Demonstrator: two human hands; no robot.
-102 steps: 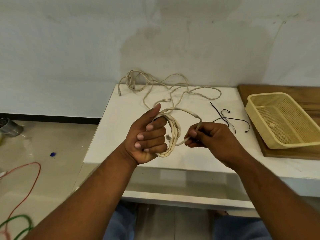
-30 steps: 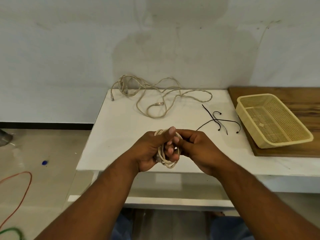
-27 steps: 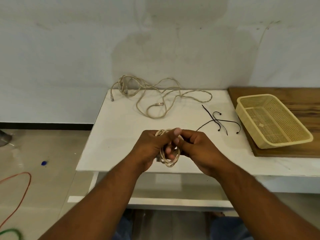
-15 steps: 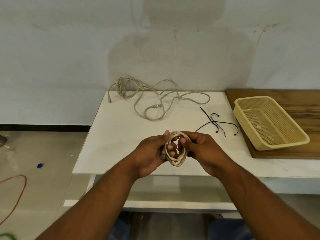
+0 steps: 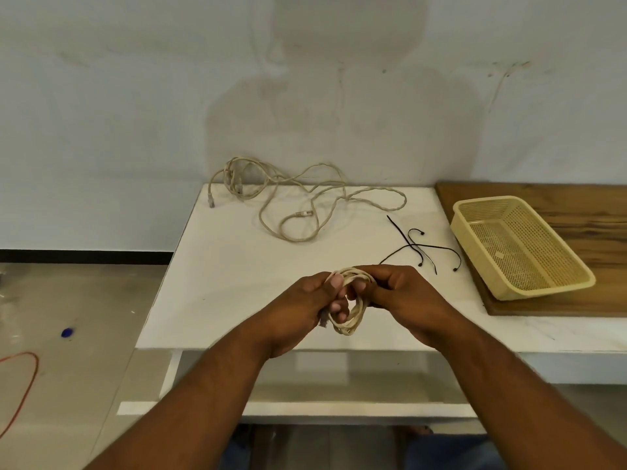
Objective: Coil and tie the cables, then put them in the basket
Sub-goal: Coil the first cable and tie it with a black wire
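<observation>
A small coil of beige cable [image 5: 353, 320] hangs between both hands above the front of the white table [image 5: 237, 273]. My left hand [image 5: 305, 310] grips its left side, thumb over the top. My right hand [image 5: 403, 296] pinches the right side of the same coil. A grey plug end sticks out below my left fingers. Loose beige cables [image 5: 298, 201] lie tangled at the back of the table. Several black ties [image 5: 420, 249] lie right of centre. The yellow mesh basket [image 5: 475, 239] stands empty on the right.
The basket rests on a wooden board [image 5: 576, 205] at the table's right end. A wall stands right behind the table. On the floor at left lie a red cable [image 5: 20, 385] and a small blue object [image 5: 67, 332].
The long loops wound on my left hand have been gathered into a small tight coil. Both hands now hold it together, and the view has shifted slightly.
</observation>
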